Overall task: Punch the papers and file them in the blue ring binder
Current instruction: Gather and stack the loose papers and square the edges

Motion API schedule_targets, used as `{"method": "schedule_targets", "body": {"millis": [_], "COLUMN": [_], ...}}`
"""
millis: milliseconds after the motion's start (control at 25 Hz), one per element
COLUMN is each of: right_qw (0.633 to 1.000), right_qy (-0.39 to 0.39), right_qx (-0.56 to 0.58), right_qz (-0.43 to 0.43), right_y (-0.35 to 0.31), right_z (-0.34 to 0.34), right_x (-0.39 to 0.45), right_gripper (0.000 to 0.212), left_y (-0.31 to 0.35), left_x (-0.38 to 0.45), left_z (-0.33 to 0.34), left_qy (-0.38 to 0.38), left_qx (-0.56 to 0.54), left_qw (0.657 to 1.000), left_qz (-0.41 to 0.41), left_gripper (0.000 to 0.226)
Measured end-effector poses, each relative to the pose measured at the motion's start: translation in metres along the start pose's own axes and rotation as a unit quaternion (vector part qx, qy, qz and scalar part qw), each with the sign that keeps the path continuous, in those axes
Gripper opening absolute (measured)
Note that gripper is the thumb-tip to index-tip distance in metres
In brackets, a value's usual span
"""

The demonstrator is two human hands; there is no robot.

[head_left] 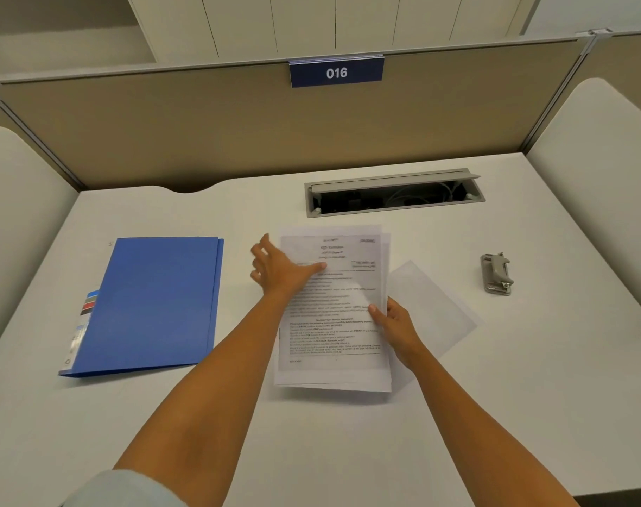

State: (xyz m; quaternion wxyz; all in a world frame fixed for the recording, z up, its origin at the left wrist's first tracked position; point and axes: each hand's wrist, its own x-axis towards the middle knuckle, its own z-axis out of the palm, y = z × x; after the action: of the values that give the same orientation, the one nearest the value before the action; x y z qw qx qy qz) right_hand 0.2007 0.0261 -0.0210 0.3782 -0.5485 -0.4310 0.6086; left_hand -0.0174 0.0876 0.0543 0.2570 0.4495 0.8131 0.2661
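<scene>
Head view is showing an early stage: the left hand (279, 269) is lying spread on the papers (335, 312), the right hand (394, 321) is pinching their edge. Nothing looks punched; the hole punch (497, 274) and closed blue ring binder (154, 303) are sitting untouched on either side.

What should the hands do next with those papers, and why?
Probably square up the papers: their edges look fanned. The left hand lies on the top sheet, the right hand pinches the right edge, and the hole punch sits untouched to the right.
</scene>
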Motion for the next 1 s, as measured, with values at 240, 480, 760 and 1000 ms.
{"method": "schedule_targets", "body": {"millis": [240, 480, 760, 1000], "right_qw": [0.998, 0.995, 0.857, 0.84], "right_qy": [-0.017, 0.018, 0.272, 0.228], "right_qx": [0.05, -0.103, -0.421, -0.461], "right_qz": [0.025, 0.003, 0.117, 0.173], "right_y": [0.006, -0.006, -0.008, -0.011], "right_z": [-0.001, -0.021, -0.108, -0.115], "right_x": [0.004, 0.012, 0.017, 0.019], "right_gripper": [0.029, 0.045, 0.091, 0.095], "left_y": [-0.039, -0.05, -0.075, -0.088], "left_x": [-0.003, -0.015, -0.021, -0.024], "left_z": [-0.012, -0.005, -0.005, -0.004], "left_qy": [-0.3, -0.31, -0.299, -0.275], "left_qx": [-0.243, -0.271, -0.221, -0.212], "left_qw": [0.913, 0.903, 0.914, 0.92], "left_qz": [-0.131, -0.123, -0.163, -0.183], "left_gripper": [0.054, 0.034, 0.037, 0.037]}}
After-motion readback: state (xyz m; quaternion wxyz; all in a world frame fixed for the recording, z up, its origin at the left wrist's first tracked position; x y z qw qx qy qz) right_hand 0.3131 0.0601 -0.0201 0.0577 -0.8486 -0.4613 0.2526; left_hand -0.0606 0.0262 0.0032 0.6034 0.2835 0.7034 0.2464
